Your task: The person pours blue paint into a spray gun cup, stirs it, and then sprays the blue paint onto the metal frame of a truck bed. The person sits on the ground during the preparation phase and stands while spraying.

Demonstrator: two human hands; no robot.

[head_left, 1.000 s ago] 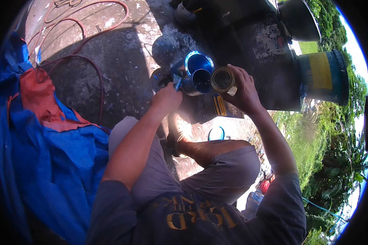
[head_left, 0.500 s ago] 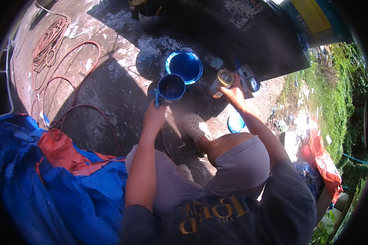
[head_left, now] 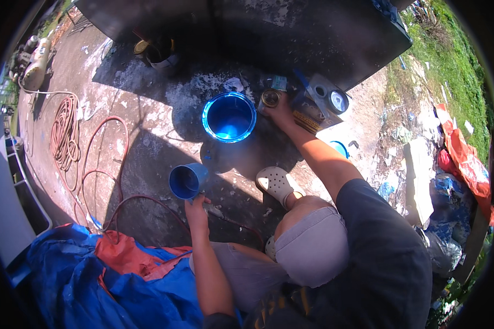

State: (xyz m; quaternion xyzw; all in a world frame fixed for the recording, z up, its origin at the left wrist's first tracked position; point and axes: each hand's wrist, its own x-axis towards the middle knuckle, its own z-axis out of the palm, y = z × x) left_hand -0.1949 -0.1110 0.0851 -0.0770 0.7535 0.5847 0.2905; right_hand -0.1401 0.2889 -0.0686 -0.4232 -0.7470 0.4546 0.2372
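Observation:
My left hand is closed on the handle of a blue mug, held tilted above the ground at the near left, mouth facing up and left. My right hand is wrapped round a small tin can with a gold-coloured rim, just right of a blue bucket. Whether the can rests on the ground I cannot tell. The bucket stands open between my hands, farther off than the mug, its rim and inner wall shiny with blue.
Beyond my right hand lie a grey case-like object and a round tin. A blue lid is near my right forearm. A coiled hose and a blue tarp lie left. A dark panel overhangs the back.
The mug has moved from beside the bucket's rim towards me and to the left. My right hand has carried the can farther away, closer to the bucket. The view has shifted.

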